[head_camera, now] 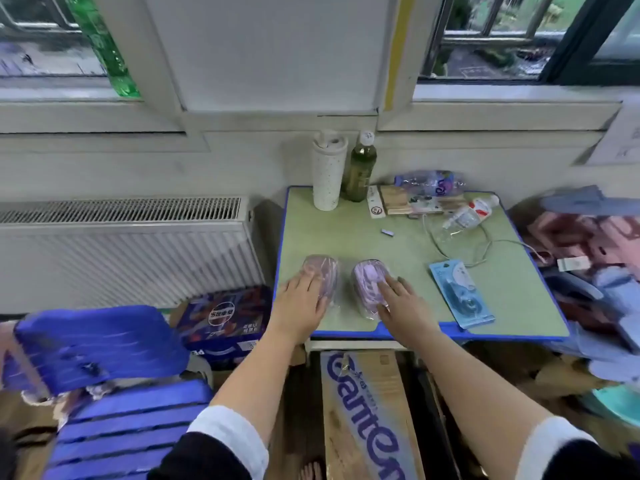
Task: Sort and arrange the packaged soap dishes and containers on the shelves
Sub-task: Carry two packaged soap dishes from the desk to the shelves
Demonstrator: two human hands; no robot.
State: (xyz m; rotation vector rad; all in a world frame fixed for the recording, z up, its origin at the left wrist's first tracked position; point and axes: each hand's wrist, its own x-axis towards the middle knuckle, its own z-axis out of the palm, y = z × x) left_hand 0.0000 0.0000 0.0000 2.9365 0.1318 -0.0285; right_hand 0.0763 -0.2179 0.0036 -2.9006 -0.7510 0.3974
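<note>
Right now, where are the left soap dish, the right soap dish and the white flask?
left soap dish (325,271): head view, far end of its wrapped top.
right soap dish (365,277): head view, purple lid.
white flask (328,174): head view, middle of body.

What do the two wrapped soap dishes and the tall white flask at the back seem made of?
Left soap dish: seemingly pinkish-purple hard plastic inside clear glossy film; the wrap shows wrinkles and glare. Right soap dish: likely the same, lilac plastic under shiny crinkled film. White flask: matte white body with fine specks, possibly coated metal or plastic; the picture cannot settle which.
</note>
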